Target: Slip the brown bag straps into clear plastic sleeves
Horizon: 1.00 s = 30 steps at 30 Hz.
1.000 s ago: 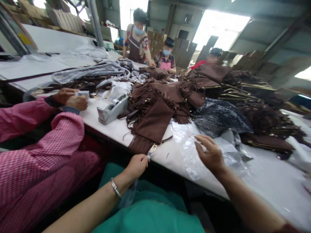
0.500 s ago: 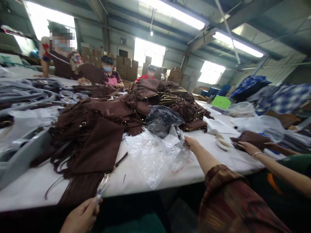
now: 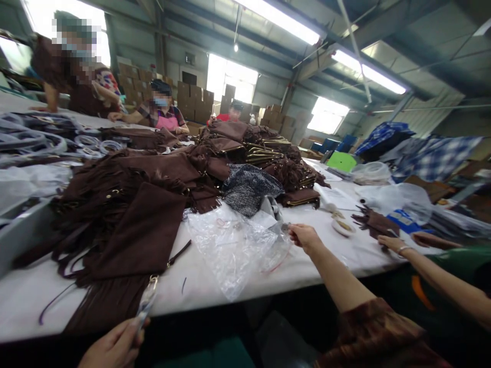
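Note:
Low at the left, my left hand (image 3: 115, 343) is closed on a plastic-wrapped strap end (image 3: 144, 301). Its metal clasp (image 3: 154, 279) lies beside the fringe of a brown fringed bag (image 3: 140, 230). My right hand (image 3: 305, 237) reaches over the table with fingers pinched at the edge of a clear plastic bag (image 3: 233, 250); what is between the fingertips is too small to make out. Just beyond it lie a grey object (image 3: 270, 207) and a black-and-white speckled cloth (image 3: 251, 189).
Brown bags with gold zippers (image 3: 264, 152) are heaped on the white table (image 3: 303, 268). Grey wrapped straps (image 3: 30, 134) lie at left. A roll of tape (image 3: 343, 227) is at right, near a co-worker's hand (image 3: 391, 244) on a brown piece. Other people stand across the table.
My right hand has drawn slightly back from the plastic bag's edge. My left hand keeps its hold. The view has shifted a little; the co-worker at right has moved the brown piece, uncovering something blue.

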Motion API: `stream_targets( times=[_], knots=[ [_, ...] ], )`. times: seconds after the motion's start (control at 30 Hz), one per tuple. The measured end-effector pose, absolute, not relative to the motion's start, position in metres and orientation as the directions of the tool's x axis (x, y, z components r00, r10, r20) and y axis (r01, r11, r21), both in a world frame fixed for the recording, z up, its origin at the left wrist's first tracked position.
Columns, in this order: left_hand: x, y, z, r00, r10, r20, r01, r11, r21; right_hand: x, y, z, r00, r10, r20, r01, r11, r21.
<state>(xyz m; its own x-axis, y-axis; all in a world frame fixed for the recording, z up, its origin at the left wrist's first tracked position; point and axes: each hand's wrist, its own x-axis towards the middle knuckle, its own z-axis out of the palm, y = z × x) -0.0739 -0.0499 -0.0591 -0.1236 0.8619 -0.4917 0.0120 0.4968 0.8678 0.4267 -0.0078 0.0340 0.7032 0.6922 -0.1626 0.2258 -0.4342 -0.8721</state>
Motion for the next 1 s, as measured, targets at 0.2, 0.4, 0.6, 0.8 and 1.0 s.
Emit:
stream_targets(
  times=[0.2, 0.4, 0.6, 0.8, 1.0],
  knots=[
    [-0.08, -0.042, -0.063, -0.012, 0.818, -0.575, 0.012, 0.575, 0.818, 0.416, -0.005, 0.021, 0.71, 0.681, -0.181, 0.275, -0.505, -0.818],
    [-0.072, -0.054, -0.058, -0.087, 0.875, -0.475, 0.085, 0.482, 0.872, 0.407, -0.028, 0.043, 0.696, 0.715, 0.059, 0.548, -0.478, -0.687],
    [-0.067, -0.06, -0.035, -0.087, 0.966, -0.242, 0.375, 0.257, 0.891, 0.318, -0.049, 0.048, 0.194, 0.916, 0.35, 0.728, 0.105, -0.677],
    [-0.063, -0.069, -0.025, -0.044, 0.998, -0.036, 0.675, 0.057, 0.736, 0.15, -0.049, 0.023, -0.289, 0.953, -0.094, 0.442, 0.046, -0.896],
    [-0.069, -0.074, -0.025, -0.003, 0.999, 0.036, 0.753, -0.021, 0.658, 0.075, -0.024, -0.005, -0.387, 0.897, -0.211, 0.387, -0.05, -0.921]
  ],
)
